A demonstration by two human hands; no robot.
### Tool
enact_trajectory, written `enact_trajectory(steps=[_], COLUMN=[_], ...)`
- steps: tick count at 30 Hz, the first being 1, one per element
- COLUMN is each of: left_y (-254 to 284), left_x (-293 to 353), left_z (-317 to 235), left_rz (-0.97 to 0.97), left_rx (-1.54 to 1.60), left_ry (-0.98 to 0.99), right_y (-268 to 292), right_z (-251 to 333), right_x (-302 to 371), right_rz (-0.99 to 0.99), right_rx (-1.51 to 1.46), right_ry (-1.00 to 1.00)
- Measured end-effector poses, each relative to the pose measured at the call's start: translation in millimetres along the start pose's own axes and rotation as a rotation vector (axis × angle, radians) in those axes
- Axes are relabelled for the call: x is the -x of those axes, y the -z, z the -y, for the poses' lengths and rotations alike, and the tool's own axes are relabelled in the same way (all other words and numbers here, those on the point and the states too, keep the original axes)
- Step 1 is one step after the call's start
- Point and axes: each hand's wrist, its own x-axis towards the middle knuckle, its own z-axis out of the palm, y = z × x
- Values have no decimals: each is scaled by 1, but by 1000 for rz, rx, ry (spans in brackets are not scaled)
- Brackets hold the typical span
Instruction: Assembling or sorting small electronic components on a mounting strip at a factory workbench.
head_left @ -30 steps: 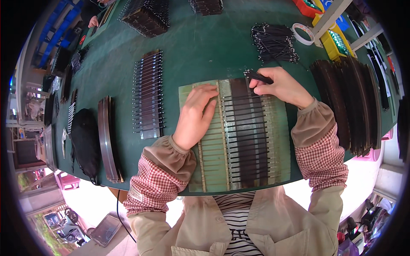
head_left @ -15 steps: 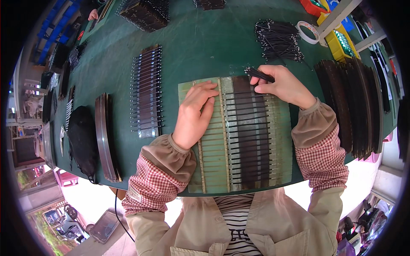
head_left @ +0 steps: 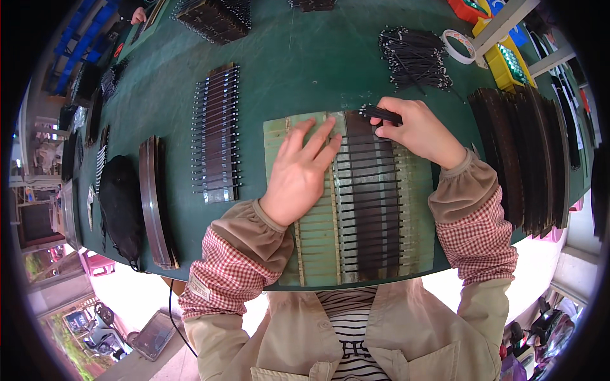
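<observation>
A green slotted board (head_left: 316, 247) lies at the table's front edge before me. Along it runs a dark brown strip (head_left: 375, 254), crossed by several thin black rods (head_left: 372, 184) spaced like rungs. My left hand (head_left: 298, 168) rests on the board's upper left part, palm down, fingers stretched and a little apart. Over the strip's far end, my right hand (head_left: 419, 130) pinches a small bundle of black rods (head_left: 383, 115) between thumb and fingers. The bundle's pale tips point left. The far end of the strip is partly hidden by this hand.
A finished-looking strip with rods (head_left: 217, 136) lies left, beside brown strips (head_left: 155, 203) and a black pouch (head_left: 121, 213). Loose black rods (head_left: 413, 57) and a tape roll (head_left: 459, 47) lie far right. Stacked dark strips (head_left: 518, 162) stand right. Another person's hand (head_left: 138, 16) shows far left.
My left hand has slid right across the board, its fingers spreading more. My right hand has shifted slightly left with the rod bundle.
</observation>
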Motion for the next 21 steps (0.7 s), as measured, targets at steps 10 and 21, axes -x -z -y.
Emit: enact_trajectory(steps=[10, 21], left_y=[0, -3], left_x=[-5, -25], left_z=[6, -7], left_rz=[-118, -1], left_rx=[304, 1198], left_ry=[93, 586], right_y=[25, 8], right_z=[-5, 26], right_x=[9, 12], right_rz=[-184, 202], right_rx=[-110, -615], right_ry=[146, -213])
